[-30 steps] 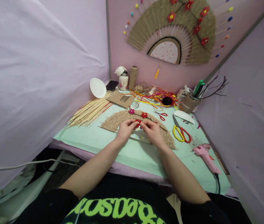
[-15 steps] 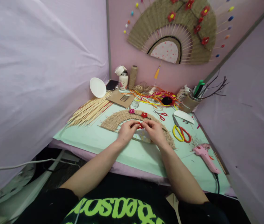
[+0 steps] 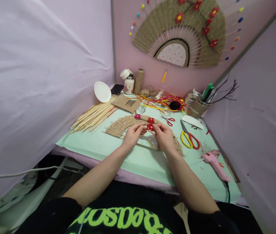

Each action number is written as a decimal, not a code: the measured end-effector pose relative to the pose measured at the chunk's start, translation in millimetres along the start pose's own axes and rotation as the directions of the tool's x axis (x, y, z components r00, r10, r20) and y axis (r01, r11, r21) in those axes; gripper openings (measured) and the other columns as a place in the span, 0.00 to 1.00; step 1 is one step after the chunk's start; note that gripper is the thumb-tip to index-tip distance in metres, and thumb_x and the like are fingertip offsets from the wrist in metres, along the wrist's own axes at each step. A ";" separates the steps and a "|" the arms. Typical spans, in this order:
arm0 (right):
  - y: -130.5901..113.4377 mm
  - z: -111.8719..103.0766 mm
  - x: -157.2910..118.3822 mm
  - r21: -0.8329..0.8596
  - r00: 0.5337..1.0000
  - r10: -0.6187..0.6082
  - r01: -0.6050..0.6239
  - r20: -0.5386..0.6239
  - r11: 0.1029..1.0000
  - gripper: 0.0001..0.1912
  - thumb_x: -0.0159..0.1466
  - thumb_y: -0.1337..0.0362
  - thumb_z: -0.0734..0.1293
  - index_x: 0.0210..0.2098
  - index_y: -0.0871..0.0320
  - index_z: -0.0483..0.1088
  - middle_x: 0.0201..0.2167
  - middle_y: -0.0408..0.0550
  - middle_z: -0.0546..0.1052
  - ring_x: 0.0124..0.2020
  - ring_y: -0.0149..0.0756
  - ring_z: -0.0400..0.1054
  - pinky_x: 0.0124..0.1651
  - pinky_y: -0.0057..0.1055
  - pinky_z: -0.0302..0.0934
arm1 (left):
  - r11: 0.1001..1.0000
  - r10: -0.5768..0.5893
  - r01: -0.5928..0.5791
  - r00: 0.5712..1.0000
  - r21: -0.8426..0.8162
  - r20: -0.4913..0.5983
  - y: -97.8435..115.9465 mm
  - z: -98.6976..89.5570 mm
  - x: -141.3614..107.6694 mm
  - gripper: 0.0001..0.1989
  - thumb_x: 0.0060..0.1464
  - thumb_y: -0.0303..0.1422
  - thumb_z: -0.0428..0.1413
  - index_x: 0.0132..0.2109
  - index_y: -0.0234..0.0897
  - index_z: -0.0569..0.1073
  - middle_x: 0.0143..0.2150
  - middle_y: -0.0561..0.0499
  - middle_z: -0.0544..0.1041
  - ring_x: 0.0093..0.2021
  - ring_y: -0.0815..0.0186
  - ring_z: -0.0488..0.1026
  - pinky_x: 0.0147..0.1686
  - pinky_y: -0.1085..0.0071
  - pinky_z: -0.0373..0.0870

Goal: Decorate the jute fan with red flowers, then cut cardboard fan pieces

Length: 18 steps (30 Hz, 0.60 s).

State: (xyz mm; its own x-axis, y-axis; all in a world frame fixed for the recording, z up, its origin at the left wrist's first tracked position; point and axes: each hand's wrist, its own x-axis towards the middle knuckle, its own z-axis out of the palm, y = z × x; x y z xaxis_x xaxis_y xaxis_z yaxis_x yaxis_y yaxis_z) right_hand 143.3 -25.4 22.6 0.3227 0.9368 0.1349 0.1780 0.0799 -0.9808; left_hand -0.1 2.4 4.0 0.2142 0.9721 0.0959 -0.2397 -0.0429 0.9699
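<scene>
A small red flower (image 3: 150, 126) is pinched in the fingertips of my right hand (image 3: 163, 136), over the inner edge of a woven twine fan (image 3: 118, 126). Just left of the flower, my left hand (image 3: 133, 134) has its fingers closed together; whether they grip anything is too small to make out. On the fan's upper edge sit a second red flower (image 3: 150, 120) and a magenta flower (image 3: 137, 116). The fan lies flat on the mint green tabletop (image 3: 91, 143), its right part partly covered by my right hand.
Small red scissors (image 3: 169, 121), large yellow and red scissors (image 3: 189, 139) and a pink glue gun (image 3: 216, 165) lie to the right. Thin sticks (image 3: 92, 114) are at the left. Behind are colored stems (image 3: 162, 101), a jar (image 3: 129, 85) and a pot of twigs (image 3: 198, 108).
The held red flower has moved slightly up and right, closer to the red flower on the fan. My left fingers have drawn a little away from it, so more of it shows.
</scene>
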 end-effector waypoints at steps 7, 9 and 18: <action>3.2 3.1 -3.2 -0.047 0.990 -0.130 0.133 0.059 0.990 0.15 0.60 0.52 0.67 0.31 0.59 0.73 0.26 0.45 0.75 0.28 0.33 0.65 0.33 0.29 0.59 | 0.981 -0.085 0.093 0.995 -0.169 0.055 2.4 3.3 -2.7 0.18 0.45 0.39 0.65 0.42 0.33 0.80 0.37 0.45 0.81 0.34 0.64 0.78 0.42 0.65 0.75; 3.6 4.2 -4.3 -0.083 0.981 -0.191 0.194 0.041 0.977 0.14 0.61 0.54 0.66 0.31 0.59 0.73 0.27 0.44 0.75 0.28 0.33 0.65 0.33 0.29 0.59 | 0.978 -0.089 0.094 0.995 -0.185 0.036 3.2 3.1 -3.5 0.18 0.45 0.39 0.65 0.41 0.32 0.80 0.36 0.45 0.81 0.34 0.64 0.79 0.42 0.65 0.75; 1.5 5.5 -8.7 -0.213 0.955 -0.295 0.297 0.040 0.931 0.12 0.62 0.55 0.65 0.30 0.58 0.73 0.27 0.46 0.76 0.28 0.34 0.67 0.34 0.31 0.61 | 0.959 -0.094 0.104 0.994 -0.264 0.052 -4.2 4.1 -2.2 0.17 0.43 0.38 0.66 0.40 0.32 0.79 0.38 0.45 0.81 0.36 0.63 0.79 0.45 0.62 0.75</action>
State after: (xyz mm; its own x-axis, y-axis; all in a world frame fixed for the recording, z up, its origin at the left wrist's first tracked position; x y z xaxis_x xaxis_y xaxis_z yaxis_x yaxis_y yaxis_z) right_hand 135.6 -31.6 19.2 0.2178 0.8844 0.4127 0.4594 0.2801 -0.8429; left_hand 4.3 -0.5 0.7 0.2850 0.9584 0.0164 -0.4578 0.1211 0.8808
